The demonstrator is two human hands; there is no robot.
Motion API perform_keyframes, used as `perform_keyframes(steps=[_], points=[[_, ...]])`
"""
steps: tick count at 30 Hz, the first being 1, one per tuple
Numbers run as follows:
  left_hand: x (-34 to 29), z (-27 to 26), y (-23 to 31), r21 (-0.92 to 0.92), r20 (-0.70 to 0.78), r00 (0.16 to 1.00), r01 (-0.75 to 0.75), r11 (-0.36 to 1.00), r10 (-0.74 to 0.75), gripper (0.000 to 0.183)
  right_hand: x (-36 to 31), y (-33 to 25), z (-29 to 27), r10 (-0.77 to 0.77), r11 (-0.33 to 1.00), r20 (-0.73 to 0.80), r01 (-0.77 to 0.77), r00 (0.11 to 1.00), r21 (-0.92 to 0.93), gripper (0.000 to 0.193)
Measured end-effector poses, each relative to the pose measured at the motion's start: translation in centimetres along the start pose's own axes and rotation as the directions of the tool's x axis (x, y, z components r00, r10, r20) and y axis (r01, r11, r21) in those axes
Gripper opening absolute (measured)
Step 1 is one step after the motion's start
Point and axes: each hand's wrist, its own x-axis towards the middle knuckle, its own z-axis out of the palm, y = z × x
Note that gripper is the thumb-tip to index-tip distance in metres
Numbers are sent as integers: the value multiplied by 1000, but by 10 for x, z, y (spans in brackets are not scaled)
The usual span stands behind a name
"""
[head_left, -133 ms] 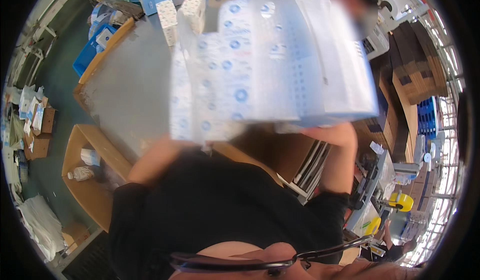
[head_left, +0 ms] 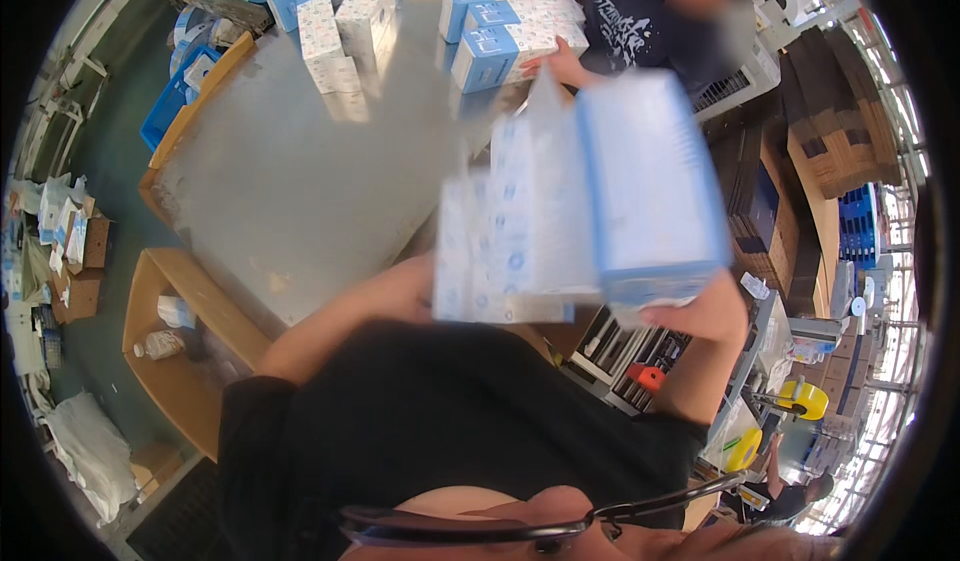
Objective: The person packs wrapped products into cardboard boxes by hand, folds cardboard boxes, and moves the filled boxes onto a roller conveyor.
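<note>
- The packs (head_left: 655,171) you carry have swung from one o'clock toward two, uncovering a co-worker's hand (head_left: 560,63) on cartons (head_left: 485,58) on the desk (head_left: 300,171) near twelve.
- Your left hand (head_left: 412,289) and right hand (head_left: 700,311) grasp them; blur and packs hide most fingers.

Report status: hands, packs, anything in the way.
Left hand and right hand holding packs between them. Packs aloft, blurred. Possibly in the way: co-worker's hand at boxes beyond.

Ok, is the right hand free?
No, the right hand is holding the near end of the motion-blurred white-and-blue bundle.
</note>
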Motion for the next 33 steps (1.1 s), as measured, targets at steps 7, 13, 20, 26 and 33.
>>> perform_keyframes(steps=[7,13,20,26,33], points=[[-33,-17,-89,60,-702,617,547,835,-355,45,58,228,113,649,608,-219,-670,728,-425,78],[-50,9,-97,-8,-504,719,549,836,-478,41,111,349,182,284,576,-216,-346,934,-741,84],[-119,8,-123,-168,-608,487,693,702,-626,42,103,398,221,715,562,207,-373,668,-738,90],[-83,-92,-122,-79,-607,536,694,715,-587,45,187,306,177,596,608,149,-323,789,-726,50],[131,-304,-163,645,-583,809,403,649,77,57,221,183,169,35,996,-685,-83,728,-37,28]])
